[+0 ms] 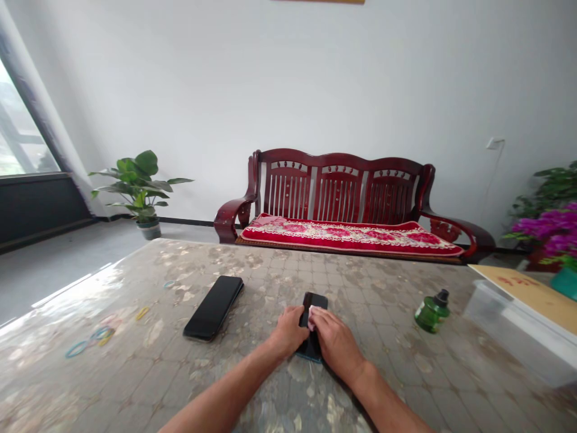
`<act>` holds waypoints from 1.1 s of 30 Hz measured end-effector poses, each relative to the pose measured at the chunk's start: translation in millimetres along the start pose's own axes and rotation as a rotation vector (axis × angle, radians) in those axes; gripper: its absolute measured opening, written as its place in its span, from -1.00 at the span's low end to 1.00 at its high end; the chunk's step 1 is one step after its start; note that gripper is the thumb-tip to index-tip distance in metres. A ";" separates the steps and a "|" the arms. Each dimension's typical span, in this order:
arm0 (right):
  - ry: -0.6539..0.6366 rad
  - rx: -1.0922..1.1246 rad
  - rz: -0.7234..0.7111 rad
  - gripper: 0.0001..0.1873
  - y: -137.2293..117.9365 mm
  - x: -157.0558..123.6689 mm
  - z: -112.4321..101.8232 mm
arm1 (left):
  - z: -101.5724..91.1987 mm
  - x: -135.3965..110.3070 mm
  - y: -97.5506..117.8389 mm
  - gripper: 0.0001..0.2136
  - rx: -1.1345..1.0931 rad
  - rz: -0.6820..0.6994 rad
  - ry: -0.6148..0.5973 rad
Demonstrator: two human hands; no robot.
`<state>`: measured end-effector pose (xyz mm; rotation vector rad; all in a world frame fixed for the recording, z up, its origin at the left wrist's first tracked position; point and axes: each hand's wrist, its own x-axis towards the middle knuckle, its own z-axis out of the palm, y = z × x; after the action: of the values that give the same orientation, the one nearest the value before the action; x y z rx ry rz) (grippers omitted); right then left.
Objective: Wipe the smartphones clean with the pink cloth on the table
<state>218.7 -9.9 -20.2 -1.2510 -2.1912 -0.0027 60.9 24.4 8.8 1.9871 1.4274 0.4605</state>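
Right hand [337,341] pinching pinkish wad [311,315], left hand [289,328] holding dark phone [311,349], glossy, bluish lower rim

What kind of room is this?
Probably a living room: there's a wooden sofa with a red flowery cushion on it, and a leafy potted plant.

- Bright daylight reaches you from the window [18,135] at ten o'clock.
- You see glare bleaching the tablecloth [264,282] between eight and nine o'clock.
- Toward four o'clock, your clear box [505,331] looks stretched and soft.
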 end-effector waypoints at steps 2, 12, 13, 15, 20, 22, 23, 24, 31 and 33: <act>-0.001 0.000 0.004 -0.63 -0.2 0.0 0.4 | -2.3 -2.7 -1.3 -0.70 -0.012 0.015 -0.001; 0.030 0.032 -0.018 -0.67 2.4 -1.7 -0.9 | -2.2 -45.9 -19.6 -0.46 0.020 0.240 -0.023; 0.028 0.040 -0.013 -0.67 2.2 -1.3 -0.8 | -0.6 -49.3 -19.7 -0.44 0.040 0.238 -0.012; 0.028 0.054 -0.002 -0.67 1.8 -0.2 -0.2 | 1.9 -53.1 -19.8 -0.43 0.088 0.229 -0.002; 0.037 0.077 0.000 -0.67 1.7 2.2 1.1 | 1.0 -51.9 -22.8 -0.53 0.205 0.264 -0.009; 0.018 0.087 -0.007 -0.66 3.1 2.8 0.4 | 0.0 -51.3 -23.1 -0.57 0.242 0.288 0.007; 0.007 0.088 -0.009 -0.65 4.3 3.2 -0.1 | -0.3 -51.4 -22.7 -0.59 0.262 0.297 0.017; -0.002 0.088 -0.009 -0.63 5.9 3.7 -0.6 | -0.4 -51.8 -22.0 -0.60 0.283 0.305 0.024; -0.044 0.044 0.054 -0.61 25.6 18.6 -0.5 | -1.8 -54.6 -17.9 -0.63 0.372 0.350 -0.002; -0.073 0.006 0.076 -0.62 30.8 27.8 -0.2 | -2.4 -54.8 -18.3 -0.62 0.377 0.348 0.000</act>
<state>232.7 28.8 -14.9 -1.3504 -2.2021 0.0811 27.3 -22.3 2.7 2.5575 1.2373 0.3574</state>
